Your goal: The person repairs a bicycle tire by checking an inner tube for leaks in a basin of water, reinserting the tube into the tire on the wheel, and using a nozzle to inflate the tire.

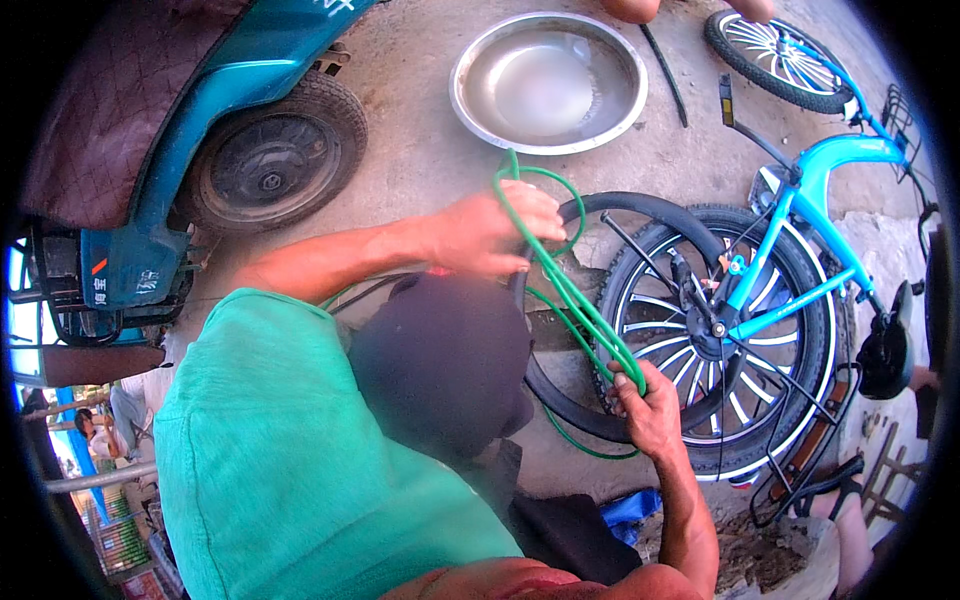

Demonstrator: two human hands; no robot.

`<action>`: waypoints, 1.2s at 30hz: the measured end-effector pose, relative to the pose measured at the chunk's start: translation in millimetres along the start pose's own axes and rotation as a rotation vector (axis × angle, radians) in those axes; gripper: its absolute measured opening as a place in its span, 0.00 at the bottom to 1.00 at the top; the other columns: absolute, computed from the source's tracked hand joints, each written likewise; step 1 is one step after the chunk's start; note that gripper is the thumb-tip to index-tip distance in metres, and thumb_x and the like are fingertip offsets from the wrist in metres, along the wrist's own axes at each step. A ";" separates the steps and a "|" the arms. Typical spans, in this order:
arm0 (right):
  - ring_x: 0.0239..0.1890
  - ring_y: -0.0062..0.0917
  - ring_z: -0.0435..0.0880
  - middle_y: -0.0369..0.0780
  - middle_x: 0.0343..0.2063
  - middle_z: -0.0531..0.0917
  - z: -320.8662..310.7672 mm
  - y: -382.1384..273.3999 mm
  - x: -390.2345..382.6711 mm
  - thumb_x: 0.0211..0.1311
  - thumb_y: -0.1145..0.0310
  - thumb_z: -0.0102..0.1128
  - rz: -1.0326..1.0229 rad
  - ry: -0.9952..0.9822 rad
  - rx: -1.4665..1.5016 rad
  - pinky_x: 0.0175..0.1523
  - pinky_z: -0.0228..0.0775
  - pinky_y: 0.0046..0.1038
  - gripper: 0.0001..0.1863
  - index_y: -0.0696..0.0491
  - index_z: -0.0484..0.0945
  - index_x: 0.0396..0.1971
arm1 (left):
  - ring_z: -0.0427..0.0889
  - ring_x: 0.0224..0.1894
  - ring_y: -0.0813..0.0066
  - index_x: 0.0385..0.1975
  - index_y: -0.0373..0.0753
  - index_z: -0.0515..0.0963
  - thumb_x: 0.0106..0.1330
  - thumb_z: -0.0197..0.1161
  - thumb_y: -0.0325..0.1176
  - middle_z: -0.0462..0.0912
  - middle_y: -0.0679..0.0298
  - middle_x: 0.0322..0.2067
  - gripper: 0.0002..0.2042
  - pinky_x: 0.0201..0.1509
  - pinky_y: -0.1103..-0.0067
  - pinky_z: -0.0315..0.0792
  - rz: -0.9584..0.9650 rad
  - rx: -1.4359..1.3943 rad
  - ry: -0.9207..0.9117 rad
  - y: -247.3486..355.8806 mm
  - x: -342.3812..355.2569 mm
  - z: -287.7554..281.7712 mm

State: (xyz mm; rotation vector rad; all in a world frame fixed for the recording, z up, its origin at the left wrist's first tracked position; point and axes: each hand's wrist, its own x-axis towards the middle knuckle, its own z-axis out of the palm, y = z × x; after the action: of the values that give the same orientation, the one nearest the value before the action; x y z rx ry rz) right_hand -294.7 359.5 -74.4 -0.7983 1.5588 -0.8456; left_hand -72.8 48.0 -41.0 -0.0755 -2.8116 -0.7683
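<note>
A looped green hose or cord (pixel 597 327) stretches between my hands in several strands. My right hand (pixel 652 408) is closed on the gathered loops at their lower end, over the edge of a black bicycle inner tube (pixel 650 203). My left hand (pixel 497 228) curls its fingers at the upper left of that tube, and seems to grip it where it passes behind the fingers. Upper loops of the green cord lie across this hand. The tube forms a big ring in front of the wheel (pixel 648 342) of a blue bicycle (pixel 775 255), which lies on its side.
A metal basin (pixel 460 108) holding water stands beyond my hands. To the left is a blue-green vehicle (pixel 205 105) with a black wheel (pixel 270 180). The bicycle's other wheel (pixel 775 60) lies at the far right. Another person's skin shows at the top edge.
</note>
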 end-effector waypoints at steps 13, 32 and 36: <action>0.49 0.27 0.82 0.42 0.46 0.84 -16.8 9.2 -3.1 0.65 0.73 0.63 -0.150 0.080 0.036 0.57 0.71 0.29 0.14 0.61 0.82 0.48 | 0.82 0.52 0.58 0.67 0.39 0.66 0.74 0.55 0.50 0.84 0.56 0.43 0.28 0.61 0.60 0.72 -0.385 -1.894 0.459 -13.8 13.7 -20.3; 0.23 0.10 0.63 0.32 0.30 0.72 -88.9 -42.4 -54.5 0.77 0.65 0.52 -0.355 0.569 0.612 0.23 0.52 0.13 0.16 0.59 0.73 0.56 | 0.82 0.33 0.75 0.52 0.29 0.78 0.78 0.53 0.42 0.84 0.61 0.27 0.20 0.45 0.75 0.75 -0.677 -0.887 -0.029 -6.7 -16.9 -24.1; 0.28 0.12 0.65 0.35 0.32 0.73 -92.4 -53.4 -71.3 0.76 0.68 0.52 -0.471 0.489 0.647 0.25 0.58 0.14 0.17 0.61 0.72 0.58 | 0.82 0.28 0.74 0.50 0.29 0.78 0.80 0.48 0.47 0.83 0.61 0.25 0.23 0.38 0.77 0.76 -0.780 -1.136 -0.077 -19.3 -31.5 -2.1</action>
State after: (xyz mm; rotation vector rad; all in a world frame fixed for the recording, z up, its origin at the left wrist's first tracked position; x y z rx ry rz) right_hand -374.2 401.8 17.2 -0.4938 1.3705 -1.8843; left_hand -43.8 30.7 -56.1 0.8347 -2.0026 -2.4213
